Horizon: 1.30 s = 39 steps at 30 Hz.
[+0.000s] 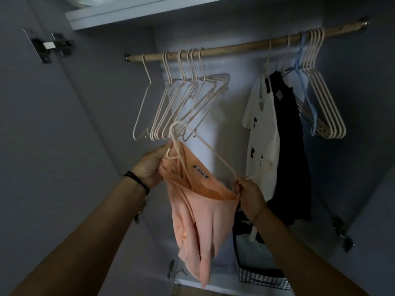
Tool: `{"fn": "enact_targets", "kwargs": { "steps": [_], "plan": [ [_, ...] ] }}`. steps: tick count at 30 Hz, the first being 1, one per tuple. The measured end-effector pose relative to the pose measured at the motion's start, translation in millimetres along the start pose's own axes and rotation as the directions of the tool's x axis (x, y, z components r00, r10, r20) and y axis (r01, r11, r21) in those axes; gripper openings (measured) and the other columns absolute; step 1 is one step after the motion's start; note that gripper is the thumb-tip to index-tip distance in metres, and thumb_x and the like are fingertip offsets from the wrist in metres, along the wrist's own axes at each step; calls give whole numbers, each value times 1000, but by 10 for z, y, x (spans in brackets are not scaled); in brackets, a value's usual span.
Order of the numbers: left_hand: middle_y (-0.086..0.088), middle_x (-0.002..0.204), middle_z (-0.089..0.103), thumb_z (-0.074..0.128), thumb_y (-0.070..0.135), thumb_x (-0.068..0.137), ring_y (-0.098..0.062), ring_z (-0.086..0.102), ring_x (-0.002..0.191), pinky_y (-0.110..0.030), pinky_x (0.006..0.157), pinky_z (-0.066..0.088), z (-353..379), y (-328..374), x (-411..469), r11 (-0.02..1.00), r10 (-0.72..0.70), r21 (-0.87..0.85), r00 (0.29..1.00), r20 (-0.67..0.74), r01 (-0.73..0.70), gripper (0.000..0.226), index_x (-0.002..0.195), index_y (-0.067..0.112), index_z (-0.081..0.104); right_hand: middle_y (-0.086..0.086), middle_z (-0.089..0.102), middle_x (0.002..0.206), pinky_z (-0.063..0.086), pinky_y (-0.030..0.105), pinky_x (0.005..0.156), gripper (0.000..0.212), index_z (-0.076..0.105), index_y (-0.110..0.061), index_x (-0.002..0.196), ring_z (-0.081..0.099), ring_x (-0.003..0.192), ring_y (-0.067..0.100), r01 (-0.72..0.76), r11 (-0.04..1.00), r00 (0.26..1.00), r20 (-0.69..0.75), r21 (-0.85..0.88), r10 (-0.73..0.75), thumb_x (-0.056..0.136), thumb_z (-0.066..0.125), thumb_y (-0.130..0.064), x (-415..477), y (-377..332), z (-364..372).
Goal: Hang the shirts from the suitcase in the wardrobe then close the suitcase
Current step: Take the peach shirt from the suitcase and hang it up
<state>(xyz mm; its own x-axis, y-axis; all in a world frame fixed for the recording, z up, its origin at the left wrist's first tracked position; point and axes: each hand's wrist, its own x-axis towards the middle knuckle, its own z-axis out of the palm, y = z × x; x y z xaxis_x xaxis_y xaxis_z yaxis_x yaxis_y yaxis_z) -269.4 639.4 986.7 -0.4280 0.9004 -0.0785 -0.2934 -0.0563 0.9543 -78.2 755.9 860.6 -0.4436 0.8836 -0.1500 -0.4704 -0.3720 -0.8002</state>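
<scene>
A peach shirt [198, 212] hangs between my hands in front of the open wardrobe. A pale hanger [205, 149] is partly threaded into its neck opening, hook up and left. My left hand [151, 165] grips the shirt's left shoulder and the hanger near its hook. My right hand [249, 192] pinches the shirt's right neck edge at the hanger's other end. The wooden rail [235, 47] runs above. A white printed shirt [261, 133] and a black garment [290, 146] hang on it at the right. The suitcase is out of view.
Several bare pale hangers [181, 107] hang on the rail's left half, several more [320, 107] at the far right with a blue one. A shelf [128, 16] sits above. A checked basket [263, 276] stands on the wardrobe floor. Door hinges [53, 44] flank the opening.
</scene>
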Motion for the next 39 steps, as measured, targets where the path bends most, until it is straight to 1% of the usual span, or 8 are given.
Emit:
{"fn": "enact_targets", "kwargs": {
  "steps": [7,14,19,23,26,30,35,39],
  "plan": [
    [0,58,68,52,14,94,-9,62,51,-22,54,52,-287,17,-41,977,138,184,981,-139,-111,43,57,14,73,-1,44,50,37,21,60,40,42,-12,55,46,51,5,139,914,989,93,-381,-111,93,46,-1,109,-195,-198],
    [9,56,60,60,29,92,-2,51,55,-16,58,43,-444,-22,-102,793,350,596,896,-273,-128,29,68,15,70,5,57,70,41,23,72,28,57,-11,68,54,70,12,232,763,973,139,-604,-186,92,49,0,132,-471,-129],
    [8,55,53,68,24,87,2,45,51,-18,60,39,-317,-90,-120,649,473,738,858,-200,-186,35,53,17,63,5,59,74,40,27,69,26,58,-20,67,54,78,19,311,526,949,223,-791,-224,91,55,-11,47,-581,31],
    [0,69,61,70,17,85,3,57,60,-5,60,36,-108,-215,-112,537,515,812,852,-98,-231,23,69,1,71,6,56,77,39,9,50,18,64,-3,84,53,75,18,386,450,922,331,-805,-199,94,54,-15,-124,-709,388],
    [-6,73,62,70,21,84,-8,57,65,-8,60,37,-20,-303,-80,503,514,830,856,-63,-241,26,73,-3,72,1,57,73,37,25,60,21,63,-11,83,55,75,19,463,295,887,438,-836,-148,94,53,-26,-171,-737,600],
    [-9,58,45,64,23,89,-9,38,51,-19,53,33,67,-322,-162,529,468,815,883,-46,-238,47,61,-13,54,-8,48,62,36,29,62,22,59,-14,77,49,64,15,508,201,861,493,-837,-126,93,55,-29,-152,-790,742],
    [14,44,50,50,24,97,5,44,47,-11,58,37,-93,-213,-286,591,338,782,941,-19,-197,47,54,12,61,-2,50,67,32,28,62,22,59,-12,79,52,75,20,520,130,853,503,-845,-142,92,57,-29,-157,-944,737],
    [24,66,68,63,2,87,12,59,67,-6,70,46,-275,-163,-304,645,281,725,957,70,-242,15,100,3,72,-2,46,61,37,31,66,24,59,-9,75,49,71,21,543,172,839,523,-822,-149,91,60,-26,-174,-988,698]
  ]
}}
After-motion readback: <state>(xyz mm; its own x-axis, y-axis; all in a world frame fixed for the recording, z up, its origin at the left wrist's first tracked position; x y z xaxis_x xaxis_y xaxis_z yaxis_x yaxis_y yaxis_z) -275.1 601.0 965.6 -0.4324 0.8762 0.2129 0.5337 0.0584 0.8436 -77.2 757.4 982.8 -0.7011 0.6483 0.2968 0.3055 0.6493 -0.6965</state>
